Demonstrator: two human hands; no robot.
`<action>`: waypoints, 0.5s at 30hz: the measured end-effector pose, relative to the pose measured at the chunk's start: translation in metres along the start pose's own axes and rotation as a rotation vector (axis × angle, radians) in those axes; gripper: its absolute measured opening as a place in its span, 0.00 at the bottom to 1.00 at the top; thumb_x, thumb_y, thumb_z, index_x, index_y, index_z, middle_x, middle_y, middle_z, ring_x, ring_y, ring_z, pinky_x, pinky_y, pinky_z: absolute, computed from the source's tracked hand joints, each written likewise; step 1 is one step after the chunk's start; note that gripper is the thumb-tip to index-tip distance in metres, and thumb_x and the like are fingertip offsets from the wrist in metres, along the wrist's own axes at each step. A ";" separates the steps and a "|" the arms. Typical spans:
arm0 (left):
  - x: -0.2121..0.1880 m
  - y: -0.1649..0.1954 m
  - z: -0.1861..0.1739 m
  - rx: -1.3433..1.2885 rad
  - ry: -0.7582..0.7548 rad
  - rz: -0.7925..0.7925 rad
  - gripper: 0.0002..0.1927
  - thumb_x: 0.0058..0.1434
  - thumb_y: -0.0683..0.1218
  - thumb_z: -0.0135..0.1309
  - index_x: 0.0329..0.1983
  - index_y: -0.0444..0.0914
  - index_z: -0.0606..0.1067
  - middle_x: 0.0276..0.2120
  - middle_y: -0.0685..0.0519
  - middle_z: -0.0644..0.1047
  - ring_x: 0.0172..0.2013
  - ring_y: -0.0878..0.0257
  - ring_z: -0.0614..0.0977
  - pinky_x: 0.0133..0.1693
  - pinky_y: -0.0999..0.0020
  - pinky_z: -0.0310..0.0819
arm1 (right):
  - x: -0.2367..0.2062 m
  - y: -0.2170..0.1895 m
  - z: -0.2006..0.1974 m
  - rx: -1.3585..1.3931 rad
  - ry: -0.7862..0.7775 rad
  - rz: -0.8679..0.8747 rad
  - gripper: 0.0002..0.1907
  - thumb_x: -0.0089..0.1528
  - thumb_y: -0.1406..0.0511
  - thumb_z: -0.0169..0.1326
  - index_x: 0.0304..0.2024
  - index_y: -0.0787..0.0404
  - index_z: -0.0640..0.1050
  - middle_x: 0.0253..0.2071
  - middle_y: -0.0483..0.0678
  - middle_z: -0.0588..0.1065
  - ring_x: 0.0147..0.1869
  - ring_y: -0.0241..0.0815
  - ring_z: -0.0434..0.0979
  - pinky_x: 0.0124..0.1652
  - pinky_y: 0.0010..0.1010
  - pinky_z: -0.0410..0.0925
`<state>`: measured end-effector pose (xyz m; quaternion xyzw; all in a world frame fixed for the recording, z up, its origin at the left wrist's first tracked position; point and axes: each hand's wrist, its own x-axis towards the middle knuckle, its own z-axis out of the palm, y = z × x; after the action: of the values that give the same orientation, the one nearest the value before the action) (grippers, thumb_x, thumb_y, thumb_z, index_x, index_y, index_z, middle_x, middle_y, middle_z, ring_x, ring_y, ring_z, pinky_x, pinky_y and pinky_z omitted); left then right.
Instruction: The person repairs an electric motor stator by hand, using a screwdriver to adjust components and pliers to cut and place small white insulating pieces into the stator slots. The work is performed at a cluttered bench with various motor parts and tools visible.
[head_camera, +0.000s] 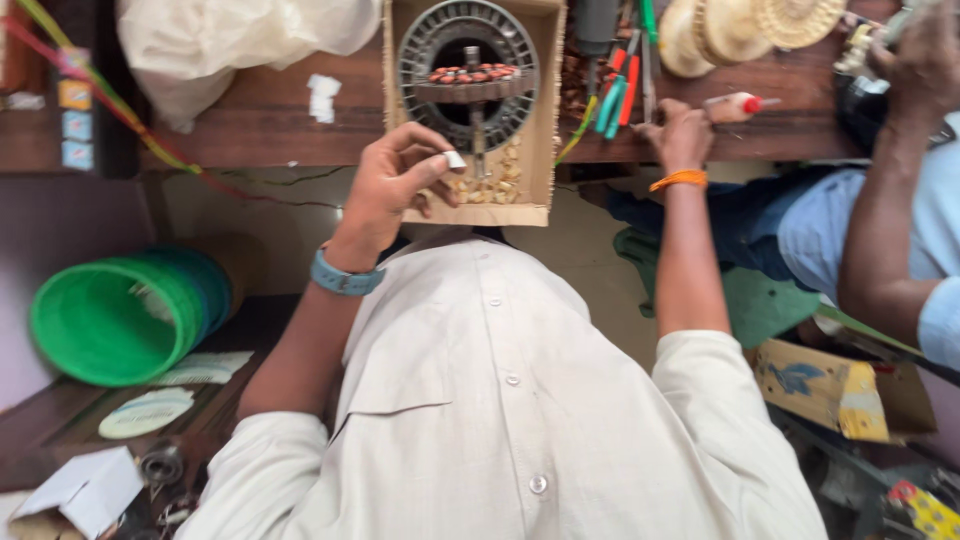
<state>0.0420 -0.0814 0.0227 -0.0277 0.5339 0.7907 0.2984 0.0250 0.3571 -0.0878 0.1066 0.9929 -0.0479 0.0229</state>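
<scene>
Pinching one small white slip (455, 159) between thumb and forefinger, the left hand (392, 186) hovers at the cardboard tray's (540, 120) seven o'clock corner. One round metal fan motor (468, 72) sits inside at twelve o'clock. The right hand (680, 135), at three o'clock, rests curled on the bench (270, 120) near several screwdrivers (618, 85); its grasp is unclear.

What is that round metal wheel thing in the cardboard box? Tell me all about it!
The round metal part is a grey ring with many thin slots around its rim and a dark open middle. A short metal rod stands up through its centre, with a band of reddish-brown copper coils wrapped across it. It lies flat inside an open cardboard box on the wooden bench. The left hand hovers just below it, pinching a small white piece, not touching the ring.
</scene>
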 end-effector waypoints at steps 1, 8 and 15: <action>0.000 0.002 0.003 0.017 0.013 0.020 0.05 0.67 0.41 0.54 0.45 0.38 0.74 0.38 0.53 0.83 0.32 0.66 0.87 0.23 0.77 0.71 | 0.011 0.005 -0.003 0.028 -0.086 -0.041 0.18 0.51 0.59 0.72 0.41 0.57 0.84 0.35 0.59 0.80 0.40 0.62 0.80 0.38 0.51 0.72; -0.005 0.014 0.020 0.242 0.068 0.105 0.05 0.68 0.41 0.54 0.43 0.35 0.76 0.35 0.53 0.82 0.31 0.69 0.86 0.27 0.78 0.74 | -0.028 -0.056 -0.086 1.120 -0.102 0.083 0.12 0.68 0.68 0.59 0.52 0.68 0.79 0.42 0.54 0.81 0.44 0.45 0.84 0.48 0.35 0.77; -0.011 0.015 0.037 0.317 0.029 0.240 0.02 0.70 0.36 0.52 0.43 0.30 0.74 0.35 0.52 0.79 0.33 0.69 0.84 0.34 0.73 0.82 | -0.108 -0.203 -0.122 1.272 -0.105 -0.485 0.12 0.65 0.76 0.61 0.51 0.71 0.78 0.48 0.56 0.77 0.47 0.41 0.83 0.45 0.28 0.78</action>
<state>0.0532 -0.0581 0.0551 0.0721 0.6555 0.7260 0.1948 0.0833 0.1494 0.0582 -0.1289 0.7651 -0.6309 -0.0074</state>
